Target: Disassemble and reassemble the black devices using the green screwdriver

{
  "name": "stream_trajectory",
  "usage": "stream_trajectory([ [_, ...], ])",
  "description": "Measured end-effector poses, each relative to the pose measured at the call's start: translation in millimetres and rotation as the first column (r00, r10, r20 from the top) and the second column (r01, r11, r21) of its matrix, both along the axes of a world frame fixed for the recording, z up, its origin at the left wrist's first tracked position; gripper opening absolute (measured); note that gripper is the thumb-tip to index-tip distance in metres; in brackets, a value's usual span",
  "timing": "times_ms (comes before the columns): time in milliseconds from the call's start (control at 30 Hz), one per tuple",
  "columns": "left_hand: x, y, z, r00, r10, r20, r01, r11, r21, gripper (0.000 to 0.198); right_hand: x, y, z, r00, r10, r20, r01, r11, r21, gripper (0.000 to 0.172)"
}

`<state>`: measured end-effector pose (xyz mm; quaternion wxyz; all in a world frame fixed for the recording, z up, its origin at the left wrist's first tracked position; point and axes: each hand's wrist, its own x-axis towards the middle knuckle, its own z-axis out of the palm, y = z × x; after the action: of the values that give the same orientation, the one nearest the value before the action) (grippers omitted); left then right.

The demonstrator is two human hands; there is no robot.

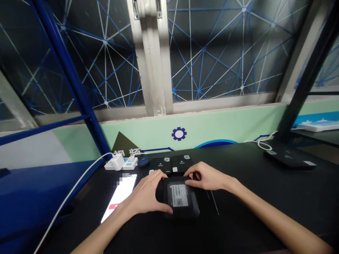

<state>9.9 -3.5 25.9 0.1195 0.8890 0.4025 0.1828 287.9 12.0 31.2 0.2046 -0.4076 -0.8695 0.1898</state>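
Note:
A flat black box-shaped device (194, 206) lies on the black table with a white printed label (180, 195) facing up. My left hand (148, 194) is curved around its left side, thumb on the near left edge and fingers at the far left corner. At the far right corner, my right hand (202, 176) has thumb and fingers pinched together against the device; whatever is between them is hidden. Close by my right hand, a pair of thin metal rods (215, 203), perhaps tweezers, lies on the table.
Two black flat boxes (182, 163) lie behind the device. Left of them are a dark blue round case (143, 161), a white power strip (129, 163) with a charger (117, 162), and a lit phone (120, 195). Another black flat device (290, 158) is at the right.

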Motion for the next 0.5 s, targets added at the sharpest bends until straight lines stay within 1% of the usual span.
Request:
stream_trajectory([
  [133,-0.6,-0.2,1.2,0.999,-0.019,0.040,0.017,0.998,0.057,0.083,0.6,2.4,-2.2,0.999,-0.007,-0.047,0.001,0.994,-0.113,0.033],
  [200,-1.0,-1.6,2.4,0.998,-0.031,0.060,0.027,0.997,0.069,0.081,1.0,3.3,-2.6,0.994,-0.009,-0.105,-0.010,0.984,-0.179,0.034],
  [267,-1.4,-3.3,3.6,0.996,-0.032,0.087,0.026,0.997,0.073,0.066,1.1,3.0,-2.2,0.987,-0.006,-0.160,-0.031,0.973,-0.230,0.035],
  [367,-1.8,-4.9,4.8,0.989,0.001,0.148,-0.010,0.998,0.060,0.033,-0.2,1.1,-1.1,0.975,0.001,-0.220,-0.063,0.961,-0.271,0.036],
  [400,-1.7,-4.9,5.1,0.985,0.016,0.172,-0.025,0.999,0.048,0.026,-1.0,0.3,-0.7,0.973,0.004,-0.231,-0.068,0.960,-0.270,0.035],
  [500,-0.4,-3.9,5.2,0.969,0.056,0.240,-0.058,0.998,0.000,0.019,-3.4,-1.3,-0.2,0.969,0.020,-0.245,-0.081,0.967,-0.243,0.034],
])
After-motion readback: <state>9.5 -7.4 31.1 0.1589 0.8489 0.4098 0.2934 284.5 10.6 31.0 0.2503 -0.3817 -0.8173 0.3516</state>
